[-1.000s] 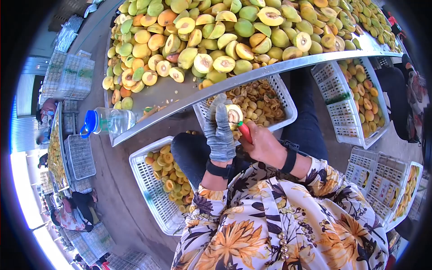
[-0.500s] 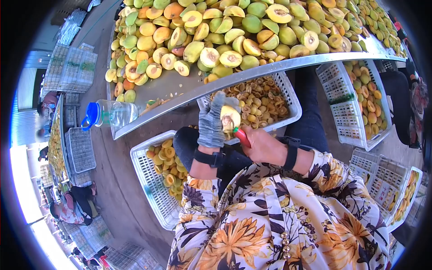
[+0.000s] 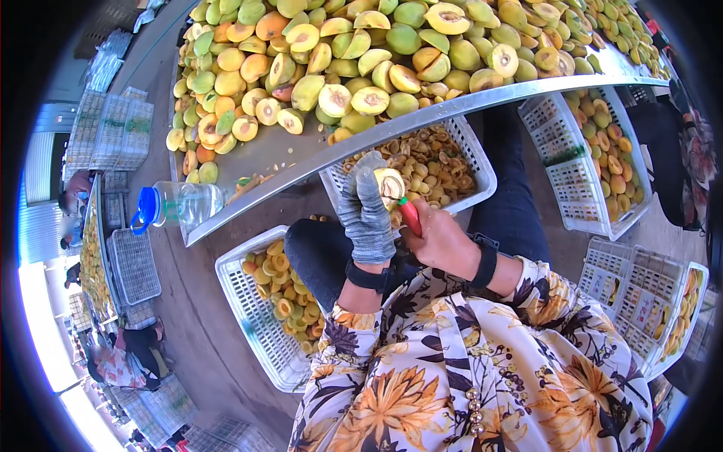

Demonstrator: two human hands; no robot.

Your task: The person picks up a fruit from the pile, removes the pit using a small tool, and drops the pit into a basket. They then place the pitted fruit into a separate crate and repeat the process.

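Head view: the gloved left hand (image 3: 367, 218) is closed around a halved fruit (image 3: 389, 184), held above the basket of pits (image 3: 488, 175) below the worktop (image 3: 275, 151) edge. The bare right hand (image 3: 446, 245) grips a red-handled tool (image 3: 410, 217), its tip at the cut face. Advisably, brace the fruit firmly and work the tip shallowly around the centre, directed away from the gloved fingers (image 3: 370, 192).
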